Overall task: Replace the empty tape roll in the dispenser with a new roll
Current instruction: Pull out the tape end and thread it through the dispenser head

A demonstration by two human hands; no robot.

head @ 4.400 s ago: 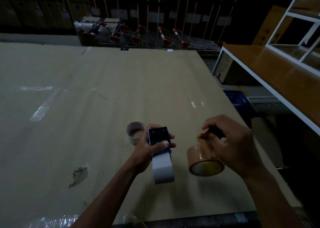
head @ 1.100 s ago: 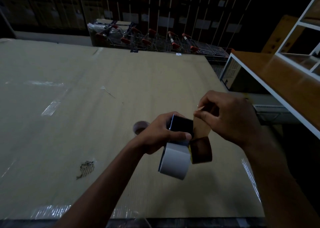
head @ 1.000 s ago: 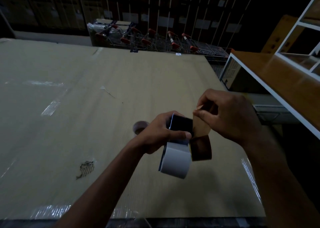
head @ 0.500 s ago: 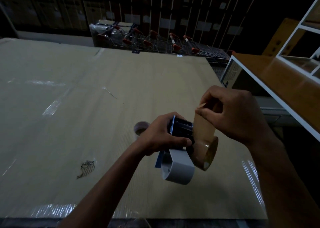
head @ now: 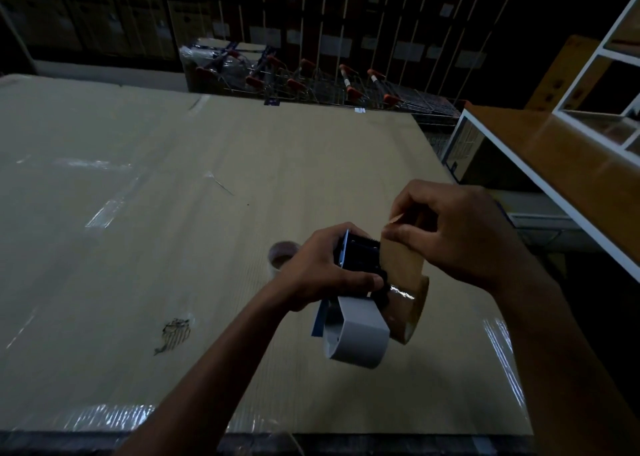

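Observation:
My left hand [head: 322,268] grips the tape dispenser [head: 356,331], a black and blue frame with a grey handle, held above the cardboard-covered table [head: 173,213]. A brown tape roll [head: 410,313] sits on the dispenser's right side. My right hand [head: 457,234] pinches the free end of the brown tape strip [head: 401,258], which is drawn up from the roll beside the dispenser's toothed end. The empty tape core [head: 282,253] lies on the table behind my left hand, partly hidden by it.
A torn patch [head: 175,334] marks the cardboard at the lower left, and shiny tape strips run along the near edge. A white-framed wooden shelf [head: 561,165] stands at the right. Shopping trolleys [head: 311,81] are parked behind the table.
The brown roll went from my right hand onto the dispenser. My right hand then peeled the tape's end and drew the strip upward, and the dispenser tilted.

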